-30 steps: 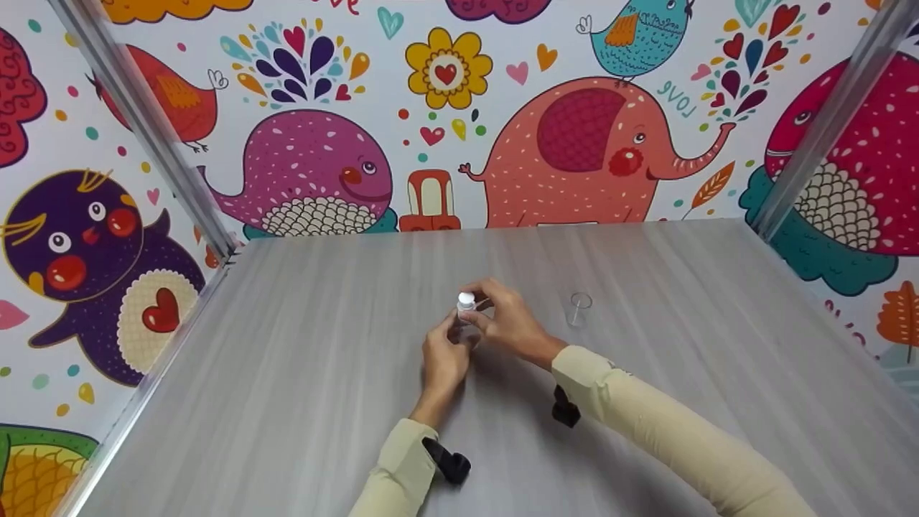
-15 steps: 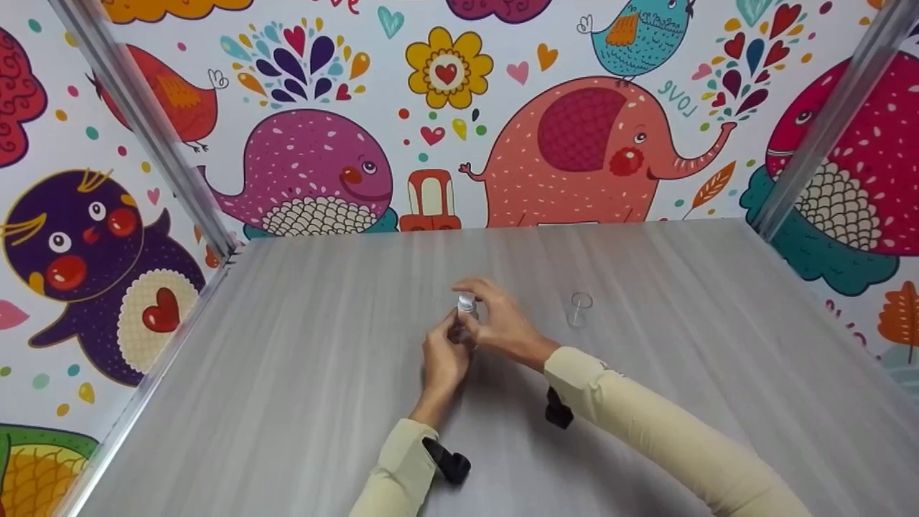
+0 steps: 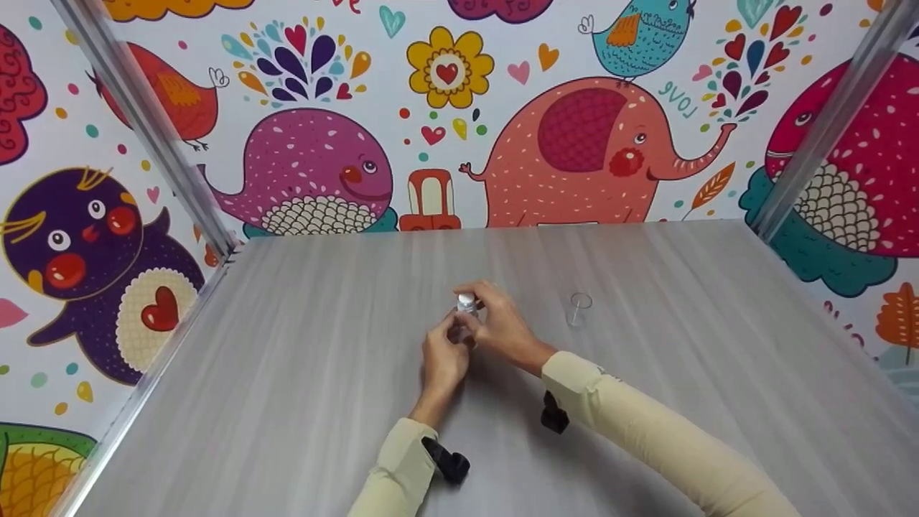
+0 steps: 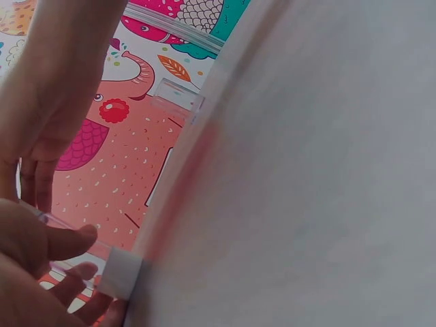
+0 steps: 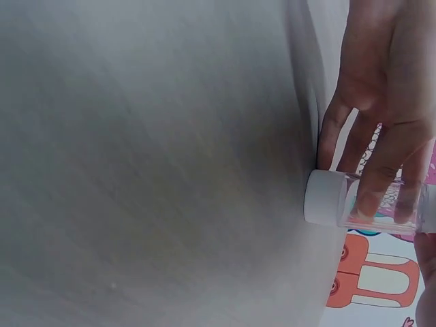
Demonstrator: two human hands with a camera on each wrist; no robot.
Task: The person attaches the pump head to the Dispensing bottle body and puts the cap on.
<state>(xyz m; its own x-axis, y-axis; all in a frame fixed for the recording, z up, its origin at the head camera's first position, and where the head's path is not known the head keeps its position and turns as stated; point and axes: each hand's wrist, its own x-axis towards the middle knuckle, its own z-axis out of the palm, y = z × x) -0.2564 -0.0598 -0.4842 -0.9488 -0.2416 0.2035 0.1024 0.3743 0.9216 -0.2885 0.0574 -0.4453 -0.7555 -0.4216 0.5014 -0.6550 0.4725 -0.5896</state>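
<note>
A small clear bottle (image 5: 381, 204) stands upright on the grey table, with a white base (image 5: 323, 197) at its lower end. The left hand (image 3: 445, 359) grips its clear body, fingers and thumb on opposite sides, as the left wrist view also shows. At the top of the bottle is a white cap (image 3: 466, 299). The right hand (image 3: 508, 327) pinches this cap between thumb and fingers, reaching over from the right. The right hand's fingers (image 4: 42, 184) show at the bottle's upper end in the left wrist view. Part of the bottle is hidden behind the fingers.
A clear, open-topped cup (image 3: 579, 310) stands to the right of the hands, also in the left wrist view. Cartoon-printed walls (image 3: 344, 86) border the grey table (image 3: 301, 373) at the back and sides. Black straps (image 3: 446, 459) hang by both wrists.
The right hand has turned slightly about the cap, its wrist shifting left and toward the person. The left hand and the clear cup have stayed where they were.
</note>
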